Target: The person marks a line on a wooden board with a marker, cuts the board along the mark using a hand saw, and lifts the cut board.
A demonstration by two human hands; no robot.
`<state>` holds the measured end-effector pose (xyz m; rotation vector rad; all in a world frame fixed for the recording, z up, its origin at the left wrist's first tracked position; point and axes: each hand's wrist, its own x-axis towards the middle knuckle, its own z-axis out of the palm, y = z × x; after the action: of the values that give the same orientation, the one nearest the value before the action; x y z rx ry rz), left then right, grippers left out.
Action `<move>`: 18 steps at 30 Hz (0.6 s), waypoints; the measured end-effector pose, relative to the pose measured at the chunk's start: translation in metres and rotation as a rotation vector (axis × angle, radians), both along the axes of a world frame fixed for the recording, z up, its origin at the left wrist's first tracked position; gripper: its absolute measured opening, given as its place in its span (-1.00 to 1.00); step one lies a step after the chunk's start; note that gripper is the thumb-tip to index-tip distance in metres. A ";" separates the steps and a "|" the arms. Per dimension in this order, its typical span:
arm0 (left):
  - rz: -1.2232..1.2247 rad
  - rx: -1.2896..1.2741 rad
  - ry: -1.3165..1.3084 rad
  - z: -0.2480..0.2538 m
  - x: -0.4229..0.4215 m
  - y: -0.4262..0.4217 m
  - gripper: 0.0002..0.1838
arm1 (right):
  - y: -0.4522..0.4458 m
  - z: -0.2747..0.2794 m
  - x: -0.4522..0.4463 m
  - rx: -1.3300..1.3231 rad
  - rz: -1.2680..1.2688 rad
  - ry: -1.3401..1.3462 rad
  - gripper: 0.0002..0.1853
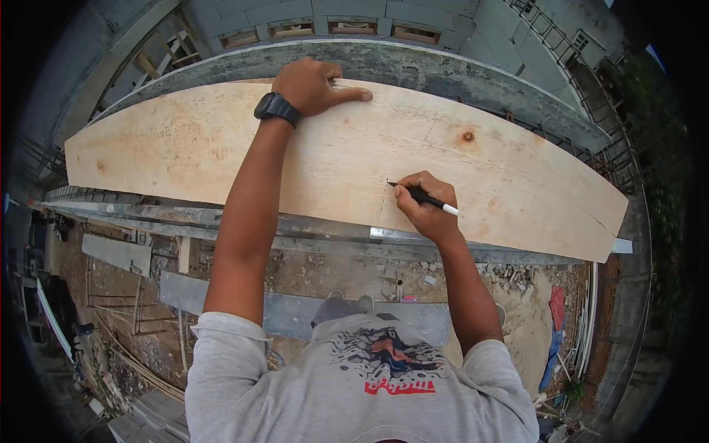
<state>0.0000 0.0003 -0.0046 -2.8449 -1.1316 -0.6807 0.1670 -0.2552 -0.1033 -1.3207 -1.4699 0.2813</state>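
Observation:
A long pale plywood board point(185, 148) lies across the view. My left hand point(310, 87) rests on its far edge, the thumb stretched out along the surface and the other fingers bent over the edge; a black watch point(278, 108) is on that wrist. In my right hand point(430, 205) is a black marker point(425, 198) with a white end, its tip touching the board right of the middle. A short dashed dark line runs from near the tip toward the board's near edge. A brown knot point(467, 136) shows in the wood farther right.
Beyond the board runs a grey concrete edge point(413, 65), with a block wall point(436, 15) behind. Below are a grey plank point(288, 314) under my feet, rubble, and poles at the lower left. Red and blue cloth point(556, 310) hangs at the right.

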 end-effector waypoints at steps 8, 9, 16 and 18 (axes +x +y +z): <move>0.010 -0.020 0.032 0.001 0.001 0.001 0.04 | 0.003 0.002 0.000 -0.007 -0.015 0.012 -0.90; 0.005 -0.019 0.024 0.002 0.000 0.002 0.04 | 0.005 0.006 0.001 -0.001 -0.024 0.009 -0.90; 0.001 -0.037 0.049 0.008 0.000 -0.003 0.01 | 0.018 0.016 0.011 -0.007 -0.031 -0.040 -0.90; -0.009 -0.020 0.026 0.004 -0.001 -0.002 -0.01 | 0.017 0.014 0.011 0.024 -0.035 -0.056 -0.92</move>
<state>-0.0010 -0.0018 -0.0004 -2.8679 -1.1294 -0.6338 0.1778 -0.2378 -0.0891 -1.3432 -1.4915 0.2053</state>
